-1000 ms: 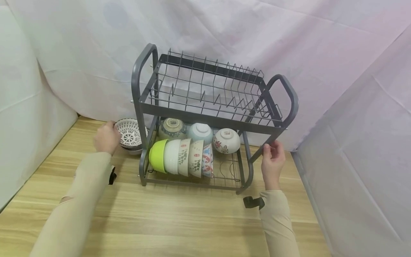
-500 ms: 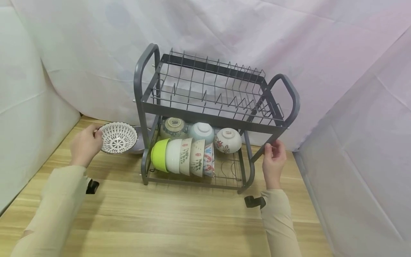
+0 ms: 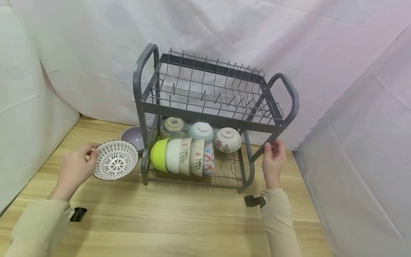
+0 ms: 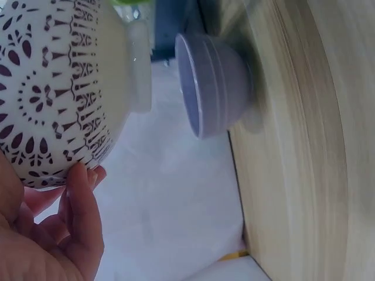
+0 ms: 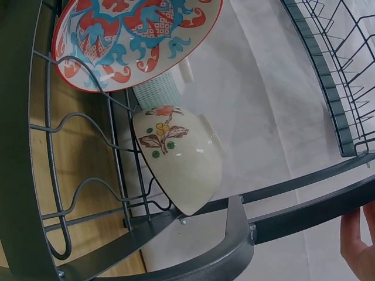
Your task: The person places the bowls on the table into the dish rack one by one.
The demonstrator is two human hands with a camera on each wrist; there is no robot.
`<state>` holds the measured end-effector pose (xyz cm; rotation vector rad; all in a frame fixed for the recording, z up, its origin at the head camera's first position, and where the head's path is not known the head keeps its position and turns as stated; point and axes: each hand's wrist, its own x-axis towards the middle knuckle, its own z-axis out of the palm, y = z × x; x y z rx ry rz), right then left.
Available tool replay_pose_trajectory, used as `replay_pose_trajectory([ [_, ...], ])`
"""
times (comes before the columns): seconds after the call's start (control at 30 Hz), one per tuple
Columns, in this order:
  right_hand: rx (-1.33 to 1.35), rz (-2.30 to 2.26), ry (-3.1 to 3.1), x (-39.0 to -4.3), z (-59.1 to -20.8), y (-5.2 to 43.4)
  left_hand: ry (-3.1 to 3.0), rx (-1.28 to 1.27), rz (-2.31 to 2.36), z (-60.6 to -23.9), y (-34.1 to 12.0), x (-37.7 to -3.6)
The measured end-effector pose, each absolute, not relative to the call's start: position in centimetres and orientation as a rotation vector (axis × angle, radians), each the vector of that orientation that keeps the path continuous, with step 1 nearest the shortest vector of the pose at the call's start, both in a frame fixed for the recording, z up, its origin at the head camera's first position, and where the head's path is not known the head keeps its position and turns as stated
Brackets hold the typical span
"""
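Observation:
My left hand (image 3: 76, 167) pinches the rim of a white bowl (image 3: 116, 160) with a dark petal pattern, left of the rack. Up close in the left wrist view, thumb and fingertips grip the edge of this bowl (image 4: 58, 88), whose outside is patterned too. My right hand (image 3: 273, 163) holds the right rear leg of a dark grey two-tier dish rack (image 3: 196, 116), thumb in front. In the right wrist view only a few fingers (image 5: 355, 240) show, at a bar of the rack. A purple-grey bowl (image 3: 132, 138) stands on the table behind the held bowl.
On the lower tier, a lime-green bowl (image 3: 158, 155), a white bowl (image 3: 173, 156) and several patterned bowls stand on edge in a row. Behind them sit upturned bowls, one floral (image 3: 228, 140). The upper tier (image 3: 205, 85) has wire dividers. Pale cloth (image 3: 96, 53) hangs around the wooden table (image 3: 173, 221).
My left hand has lifted the patterned bowl off the purple-grey one and brought it left and toward me, uncovering that bowl. My right hand has stayed on the rack's leg.

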<state>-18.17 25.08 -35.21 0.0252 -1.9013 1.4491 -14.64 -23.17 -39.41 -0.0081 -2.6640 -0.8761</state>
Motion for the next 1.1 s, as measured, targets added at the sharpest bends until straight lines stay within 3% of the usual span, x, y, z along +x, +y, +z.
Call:
replay_pose_trajectory([
  [0.6,0.034,1.443,-1.909,-18.1,-35.3,25.1,-2.714,-0.232,-0.877,-39.8,-17.5,-10.8],
  [1.1,0.033,1.447,-1.907,-18.2,-35.4,25.0,-2.685,-0.414,-1.051,-41.0,-11.5,-10.7],
])
